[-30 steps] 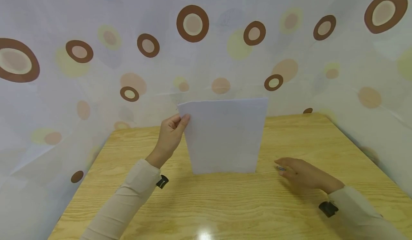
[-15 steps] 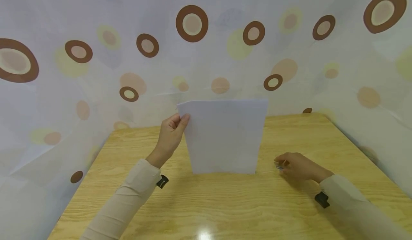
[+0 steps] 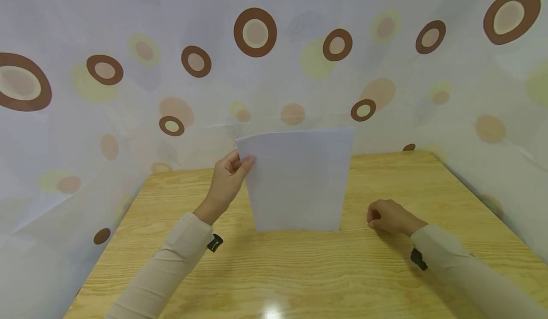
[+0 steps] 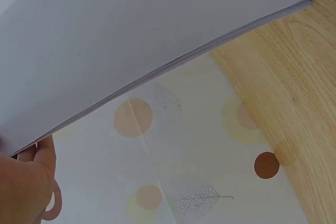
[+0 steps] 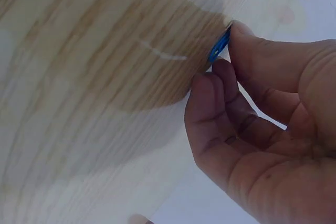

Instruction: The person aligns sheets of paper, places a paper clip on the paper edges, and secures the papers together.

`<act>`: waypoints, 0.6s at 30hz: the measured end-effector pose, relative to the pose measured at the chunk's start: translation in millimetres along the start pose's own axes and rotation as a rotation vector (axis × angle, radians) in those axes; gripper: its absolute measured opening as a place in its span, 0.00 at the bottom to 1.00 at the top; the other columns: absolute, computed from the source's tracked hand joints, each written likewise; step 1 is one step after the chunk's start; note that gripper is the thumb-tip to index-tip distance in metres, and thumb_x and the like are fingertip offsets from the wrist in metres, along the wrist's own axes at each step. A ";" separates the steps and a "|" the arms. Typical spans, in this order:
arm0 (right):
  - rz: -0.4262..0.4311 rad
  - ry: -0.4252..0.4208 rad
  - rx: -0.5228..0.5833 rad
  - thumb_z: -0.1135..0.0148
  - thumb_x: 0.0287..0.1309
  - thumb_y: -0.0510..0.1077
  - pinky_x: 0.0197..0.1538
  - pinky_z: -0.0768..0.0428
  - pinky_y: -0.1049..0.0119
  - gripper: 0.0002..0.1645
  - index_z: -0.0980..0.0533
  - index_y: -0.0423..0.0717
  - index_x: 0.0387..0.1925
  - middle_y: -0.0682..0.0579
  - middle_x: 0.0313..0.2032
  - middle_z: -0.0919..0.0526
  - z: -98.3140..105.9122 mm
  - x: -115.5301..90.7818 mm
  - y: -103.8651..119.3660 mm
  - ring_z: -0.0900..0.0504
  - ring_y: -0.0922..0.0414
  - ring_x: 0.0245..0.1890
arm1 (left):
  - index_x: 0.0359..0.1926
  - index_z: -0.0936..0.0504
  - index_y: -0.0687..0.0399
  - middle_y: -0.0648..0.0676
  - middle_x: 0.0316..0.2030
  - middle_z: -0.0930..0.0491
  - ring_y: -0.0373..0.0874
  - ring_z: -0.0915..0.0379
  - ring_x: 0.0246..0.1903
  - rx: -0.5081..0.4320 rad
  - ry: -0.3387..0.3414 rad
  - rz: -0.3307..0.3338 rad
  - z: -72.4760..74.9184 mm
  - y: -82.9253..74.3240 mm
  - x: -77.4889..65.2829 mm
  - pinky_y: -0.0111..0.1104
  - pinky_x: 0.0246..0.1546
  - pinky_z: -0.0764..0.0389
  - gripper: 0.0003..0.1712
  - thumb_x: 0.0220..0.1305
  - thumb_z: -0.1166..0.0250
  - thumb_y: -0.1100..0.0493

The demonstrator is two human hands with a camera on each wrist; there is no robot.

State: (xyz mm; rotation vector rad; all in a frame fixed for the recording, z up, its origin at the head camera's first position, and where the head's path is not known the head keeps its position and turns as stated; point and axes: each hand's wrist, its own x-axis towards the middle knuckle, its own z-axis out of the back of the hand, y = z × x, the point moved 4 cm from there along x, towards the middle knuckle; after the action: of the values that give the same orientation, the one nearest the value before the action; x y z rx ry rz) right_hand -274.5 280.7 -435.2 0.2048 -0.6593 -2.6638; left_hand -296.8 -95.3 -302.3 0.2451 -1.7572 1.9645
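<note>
A stack of white paper sheets stands upright, its lower edge at the tabletop. My left hand pinches its upper left part, thumb in front and fingers behind. Several layers show along the paper's edge in the left wrist view, where the left hand grips a corner. Right of the paper, my right hand is low over the table. Its thumb and fingertips pinch a small blue paper clip close to the wood in the right wrist view; part of the clip is hidden.
The light wooden table reaches back to a white wall covering with brown and pastel circles. This covering also rises along the left and right sides. Black straps are on both sleeves.
My right hand has shifted slightly left and its fingers have closed round the paper clip, hiding it from the head view. The paper's upper right corner has risen a little; the left hand is nearly still.
</note>
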 end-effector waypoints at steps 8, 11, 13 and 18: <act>0.003 0.048 -0.036 0.38 0.58 0.34 0.31 0.31 0.66 0.09 0.28 0.45 0.25 0.57 0.25 0.27 -1.9 -2.6 3.4 0.32 0.60 0.26 | 0.54 0.24 0.68 0.68 0.45 0.19 0.40 0.19 0.40 -0.004 0.003 0.001 0.9 1.4 0.1 0.33 0.48 0.22 0.17 0.70 0.44 0.61; 0.021 0.067 -0.039 0.41 0.59 0.32 0.30 0.31 0.67 0.09 0.29 0.45 0.26 0.57 0.24 0.28 -3.3 -3.4 5.0 0.32 0.61 0.26 | 0.54 0.24 0.68 0.68 0.45 0.19 0.39 0.19 0.40 -0.003 0.002 0.001 1.1 1.9 0.4 0.33 0.48 0.22 0.16 0.70 0.44 0.61; 0.031 0.069 -0.032 0.43 0.60 0.32 0.30 0.32 0.68 0.10 0.30 0.45 0.26 0.57 0.24 0.29 -3.9 -3.9 5.6 0.33 0.61 0.26 | 0.54 0.24 0.68 0.68 0.45 0.19 0.39 0.19 0.40 -0.006 0.002 -0.001 1.1 1.6 0.4 0.32 0.48 0.22 0.16 0.70 0.44 0.61; 0.031 0.059 0.033 0.43 0.62 0.33 0.30 0.32 0.69 0.09 0.30 0.45 0.27 0.57 0.24 0.30 -4.2 -5.0 3.6 0.33 0.62 0.25 | 0.54 0.24 0.68 0.67 0.45 0.19 0.40 0.19 0.40 -0.013 0.008 -0.007 0.4 -0.9 0.5 0.33 0.47 0.22 0.16 0.70 0.44 0.62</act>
State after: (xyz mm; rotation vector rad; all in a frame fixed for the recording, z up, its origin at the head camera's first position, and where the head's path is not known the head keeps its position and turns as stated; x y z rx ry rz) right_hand -267.7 278.0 -437.0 0.2794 -0.6820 -2.6082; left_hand -297.0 -95.6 -301.2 0.2385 -1.7614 1.9461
